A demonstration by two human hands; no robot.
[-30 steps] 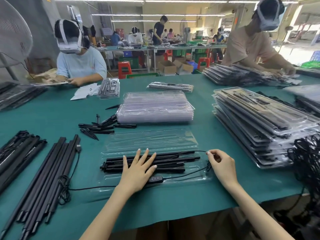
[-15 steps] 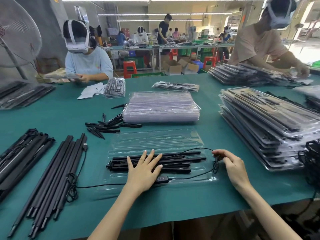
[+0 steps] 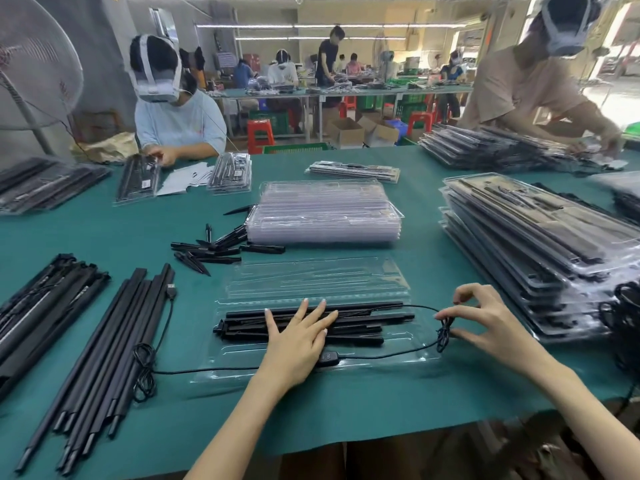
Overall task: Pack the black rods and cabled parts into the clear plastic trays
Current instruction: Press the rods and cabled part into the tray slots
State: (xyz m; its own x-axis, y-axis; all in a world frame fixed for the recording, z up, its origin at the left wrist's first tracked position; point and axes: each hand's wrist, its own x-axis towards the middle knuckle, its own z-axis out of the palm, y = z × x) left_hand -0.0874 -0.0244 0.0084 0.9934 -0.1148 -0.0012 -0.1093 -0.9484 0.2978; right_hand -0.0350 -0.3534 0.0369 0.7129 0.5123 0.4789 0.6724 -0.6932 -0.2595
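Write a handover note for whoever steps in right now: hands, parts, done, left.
Left hand: flat, fingers straight, pressing the black rods down in the open tray in front.
Right hand: pinching the bunched cable at the tray's right end.
Cable runs along the tray's near edge through the switch and trails left onto the table, so it is not tucked in yet.
Done: rods are in this tray; filled trays stacked at right.
Left: seat the cable, close the tray. Loose rods wait at left, empty trays behind.
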